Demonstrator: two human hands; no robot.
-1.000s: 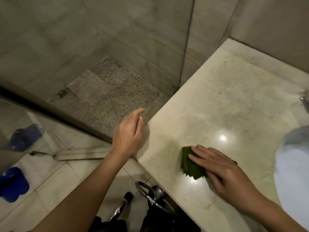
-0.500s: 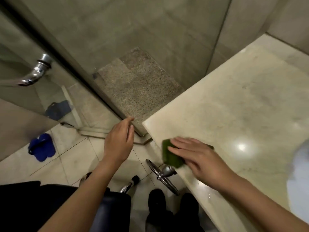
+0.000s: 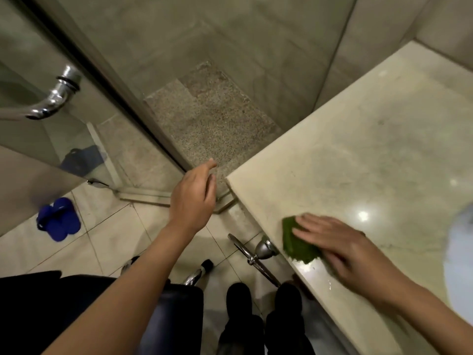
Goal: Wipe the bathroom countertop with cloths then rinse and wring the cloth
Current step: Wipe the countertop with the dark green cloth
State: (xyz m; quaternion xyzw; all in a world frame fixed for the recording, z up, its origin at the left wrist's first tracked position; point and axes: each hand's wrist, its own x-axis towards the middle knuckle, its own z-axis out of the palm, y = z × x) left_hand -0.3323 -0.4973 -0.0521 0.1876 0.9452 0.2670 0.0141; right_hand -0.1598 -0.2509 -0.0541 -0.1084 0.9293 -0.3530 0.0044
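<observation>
Green cloth point(image 3: 297, 244), crumpled, countertop point(image 3: 371, 149) edge

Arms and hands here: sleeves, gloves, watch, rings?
No gloves on left hand or right hand. Both forearms uncovered to the frame edge: no sleeves, watch or bands visible. Right hand is blurred, so rings cannot be ruled out.

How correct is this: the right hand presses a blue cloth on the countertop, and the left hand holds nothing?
One thing is wrong: the cloth is green, not blue, as the head view shows. The right hand does press it on the countertop, and the left hand holds nothing.
</observation>
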